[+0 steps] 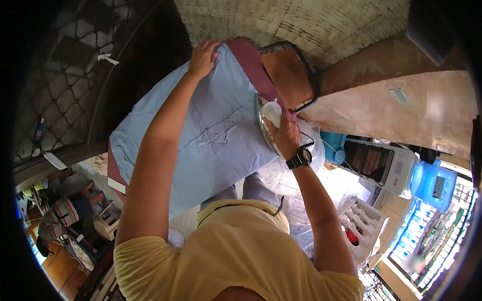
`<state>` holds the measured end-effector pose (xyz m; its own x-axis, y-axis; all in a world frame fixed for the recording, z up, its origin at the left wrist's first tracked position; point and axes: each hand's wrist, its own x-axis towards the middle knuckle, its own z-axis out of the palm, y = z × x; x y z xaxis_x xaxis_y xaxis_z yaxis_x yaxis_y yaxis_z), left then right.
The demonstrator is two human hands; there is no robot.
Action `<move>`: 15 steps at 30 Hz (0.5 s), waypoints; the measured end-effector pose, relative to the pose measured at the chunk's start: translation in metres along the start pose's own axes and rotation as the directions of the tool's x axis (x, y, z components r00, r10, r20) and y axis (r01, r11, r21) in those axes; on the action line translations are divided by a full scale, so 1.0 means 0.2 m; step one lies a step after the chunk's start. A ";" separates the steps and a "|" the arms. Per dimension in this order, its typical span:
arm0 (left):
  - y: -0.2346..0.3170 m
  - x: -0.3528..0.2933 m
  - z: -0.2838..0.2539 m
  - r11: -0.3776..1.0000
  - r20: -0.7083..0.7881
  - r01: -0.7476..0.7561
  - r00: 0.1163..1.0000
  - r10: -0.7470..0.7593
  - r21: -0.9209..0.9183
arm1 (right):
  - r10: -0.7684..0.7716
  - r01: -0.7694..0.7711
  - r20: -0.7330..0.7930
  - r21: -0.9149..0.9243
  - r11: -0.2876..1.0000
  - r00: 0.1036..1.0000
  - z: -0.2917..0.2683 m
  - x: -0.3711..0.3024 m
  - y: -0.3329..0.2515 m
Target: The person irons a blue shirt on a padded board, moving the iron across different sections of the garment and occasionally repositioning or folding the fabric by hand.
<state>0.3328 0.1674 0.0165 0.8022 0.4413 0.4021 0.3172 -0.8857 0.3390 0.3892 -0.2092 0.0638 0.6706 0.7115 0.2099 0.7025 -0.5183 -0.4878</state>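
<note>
A light-blue cloth (pixel 201 120) lies over a maroon-covered ironing board (pixel 246 57), with creases near its middle. At the far edge, my left hand (pixel 203 57) is closed on the cloth with its fingers bent over the border. My right hand (pixel 286 135), a black watch on its wrist, is wrapped round the handle of a clothes iron (pixel 271 111) with a white top. The iron stands near the cloth's right edge, its metal rim towards the middle; the palm hides part of its body.
A black-framed brown panel (pixel 286 75) adjoins the board's far right end. Dark metal latticework (pixel 65 85) rises at left. To the right are a white appliance (pixel 401 173), a blue water jug (pixel 437 185) and a white crate (pixel 359 228). A person (pixel 75 200) is at lower left.
</note>
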 end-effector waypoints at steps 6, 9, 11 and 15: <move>0.16 0.18 0.05 0.972 0.416 -0.232 0.886 0.204 0.017 | -0.063 0.062 -0.022 -0.025 0.998 0.998 0.00 0.00 0.04; 0.20 0.24 0.02 0.948 0.504 -0.309 0.833 0.229 0.081 | -0.063 0.062 -0.023 -0.017 0.998 0.998 0.00 0.01 0.03; 0.21 0.27 0.00 0.950 0.557 -0.301 0.804 0.208 0.079 | -0.045 0.045 0.011 -0.025 0.999 0.999 0.02 0.01 0.04; 0.18 0.30 -0.03 0.983 0.632 -0.175 0.768 0.107 0.047 | -0.062 0.063 0.015 -0.048 0.997 0.998 0.03 0.06 0.02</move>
<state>0.3901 0.1626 0.0583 0.9693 0.1528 -0.1926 0.1949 -0.9551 0.2231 0.3988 -0.1995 0.0594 0.6220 0.7492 0.2276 0.7539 -0.4945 -0.4324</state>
